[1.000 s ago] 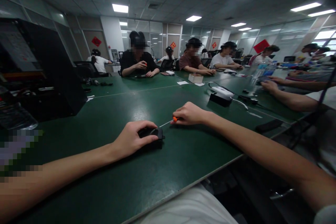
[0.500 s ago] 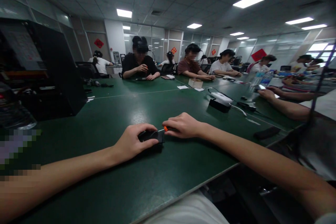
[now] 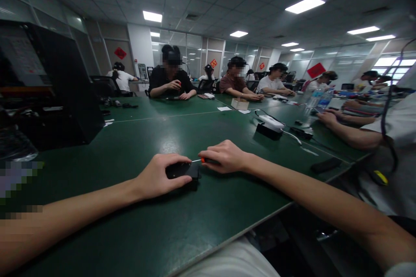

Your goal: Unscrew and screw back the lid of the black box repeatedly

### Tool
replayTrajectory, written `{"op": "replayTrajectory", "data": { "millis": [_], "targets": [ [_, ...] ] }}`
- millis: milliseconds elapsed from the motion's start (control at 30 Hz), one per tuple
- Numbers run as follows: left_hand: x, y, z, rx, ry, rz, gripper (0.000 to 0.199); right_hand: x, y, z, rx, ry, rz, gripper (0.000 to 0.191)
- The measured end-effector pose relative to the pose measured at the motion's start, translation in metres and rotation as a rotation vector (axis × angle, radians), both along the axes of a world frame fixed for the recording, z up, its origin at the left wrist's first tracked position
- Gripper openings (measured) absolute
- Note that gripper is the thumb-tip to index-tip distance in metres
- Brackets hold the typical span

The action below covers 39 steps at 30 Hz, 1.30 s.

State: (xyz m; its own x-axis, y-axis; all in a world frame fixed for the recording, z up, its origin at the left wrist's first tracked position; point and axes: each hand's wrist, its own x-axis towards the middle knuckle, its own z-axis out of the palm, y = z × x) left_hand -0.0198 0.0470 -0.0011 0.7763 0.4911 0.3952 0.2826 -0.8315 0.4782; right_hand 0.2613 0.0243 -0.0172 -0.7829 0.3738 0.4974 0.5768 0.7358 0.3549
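My left hand [image 3: 159, 176] is wrapped round a black box-shaped device [image 3: 182, 171] on the green table, thumb on the near side and fingers over the far side. In my right hand [image 3: 225, 156] is a screwdriver [image 3: 203, 160] with an orange handle end and a thin, bright shaft. Its shaft points left at the device's right end. Whether the tip touches the device I cannot tell. Most of the handle is hidden by my fingers.
A black computer case [image 3: 69, 91] stands at the left. Beyond my right hand are a white device on a black box [image 3: 269, 131], cables and a small open box [image 3: 239, 104]. A black case [image 3: 326, 165] lies near the right edge. Several people sit around the table.
The view has shifted slightly. Both hands keep their grip, and a little more of the screwdriver shaft shows between them. A yellow-marked object has come into view at the right.
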Motion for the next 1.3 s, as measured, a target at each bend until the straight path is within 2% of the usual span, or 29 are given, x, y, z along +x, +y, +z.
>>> {"op": "replayTrajectory", "data": {
  "millis": [333,567,733,800,1000,1100,1300],
  "targets": [
    [0.0,0.001,-0.002,-0.001,-0.022,-0.04,0.033,-0.016,-0.002,-0.012,0.004,0.036,-0.007,0.03],
    [-0.001,0.001,-0.003,0.013,-0.033,-0.045,0.033,-0.016,-0.003,-0.001,-0.282,0.061,0.079,0.034],
    [0.0,0.002,-0.004,0.01,-0.042,-0.044,0.034,-0.015,-0.006,-0.002,-0.161,0.012,-0.023,0.037],
    [0.0,0.002,-0.004,0.007,-0.043,-0.039,0.035,-0.016,-0.006,-0.004,-0.157,0.014,-0.04,0.037],
    [-0.001,0.004,-0.006,-0.01,-0.031,-0.034,0.038,-0.021,-0.002,-0.002,-0.474,0.197,0.161,0.031],
    [-0.001,0.005,-0.007,-0.004,-0.022,-0.058,0.038,-0.022,0.0,-0.001,-0.558,0.223,0.177,0.031],
    [-0.001,0.004,-0.007,-0.008,-0.02,-0.053,0.038,-0.012,0.002,-0.001,-0.404,0.106,0.113,0.033]
  ]
}}
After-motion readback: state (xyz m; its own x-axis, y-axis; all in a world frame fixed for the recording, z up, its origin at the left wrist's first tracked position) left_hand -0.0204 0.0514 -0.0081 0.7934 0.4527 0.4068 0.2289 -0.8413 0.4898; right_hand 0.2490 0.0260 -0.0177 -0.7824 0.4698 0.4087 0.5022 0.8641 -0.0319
